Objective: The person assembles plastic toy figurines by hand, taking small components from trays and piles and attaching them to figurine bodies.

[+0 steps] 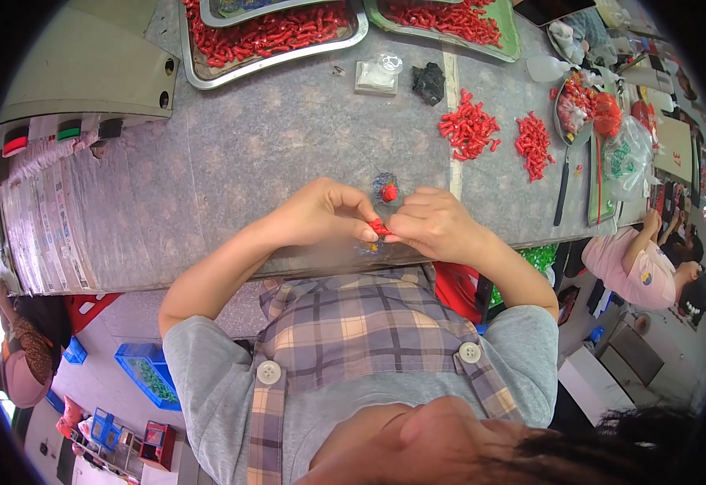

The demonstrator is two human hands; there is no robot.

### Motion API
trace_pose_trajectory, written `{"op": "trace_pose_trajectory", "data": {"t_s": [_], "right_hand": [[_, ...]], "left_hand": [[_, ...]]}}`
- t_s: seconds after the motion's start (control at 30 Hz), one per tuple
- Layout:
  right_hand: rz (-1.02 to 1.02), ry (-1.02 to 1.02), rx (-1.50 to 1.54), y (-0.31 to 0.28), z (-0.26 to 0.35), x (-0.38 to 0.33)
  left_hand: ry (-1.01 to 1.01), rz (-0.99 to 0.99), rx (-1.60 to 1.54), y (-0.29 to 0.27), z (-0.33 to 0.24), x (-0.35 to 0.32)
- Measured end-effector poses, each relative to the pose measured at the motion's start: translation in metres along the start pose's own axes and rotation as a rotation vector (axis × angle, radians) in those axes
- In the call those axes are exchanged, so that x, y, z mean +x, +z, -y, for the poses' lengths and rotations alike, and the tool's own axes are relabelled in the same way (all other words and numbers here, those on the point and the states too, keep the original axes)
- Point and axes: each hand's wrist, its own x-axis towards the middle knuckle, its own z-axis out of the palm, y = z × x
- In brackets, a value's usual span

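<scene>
A small red plastic piece [379,227] is pinched between my two hands near the front edge of the table. My left hand [325,212] grips its left end with thumb and forefinger. At its right end are the closed fingertips of my right hand [435,224], which partly hide it. Just beyond my fingers a small red round part [389,193] sits on a dark patch of the tabletop. Two loose piles of small red pieces lie to the right: a larger pile [469,128] and a smaller pile [535,146].
Metal trays [272,65] and a green tray [458,40] full of red pieces stand at the back. A pale machine [78,73] with coloured buttons occupies the far left. A black crumpled lump [428,83] and a small white box [376,78] lie ahead. Another person [636,263] sits right.
</scene>
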Motion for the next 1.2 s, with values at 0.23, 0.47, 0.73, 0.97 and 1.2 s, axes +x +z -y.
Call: {"op": "trace_pose_trajectory", "data": {"t_s": [0.23,0.47,0.73,0.97,1.2], "right_hand": [[-0.015,0.006,0.004,0.0006,0.0011,-0.0001],[0.006,0.007,0.006,-0.0008,0.0021,0.0008],[0.003,-0.001,-0.019,0.0001,0.0034,0.0006],[0.001,0.002,-0.038,0.0013,0.0042,0.0001],[-0.009,0.001,-0.027,0.0010,0.0038,0.0012]], "left_hand": [[-0.009,-0.004,-0.011,-0.0002,0.0010,0.0000],[0.004,0.001,-0.043,-0.0011,0.0046,0.0007],[-0.001,0.002,-0.028,-0.0014,0.0042,0.0011],[-0.017,0.009,-0.045,-0.0016,0.0037,0.0004],[-0.001,0.015,-0.051,-0.0025,0.0030,0.0006]]}}
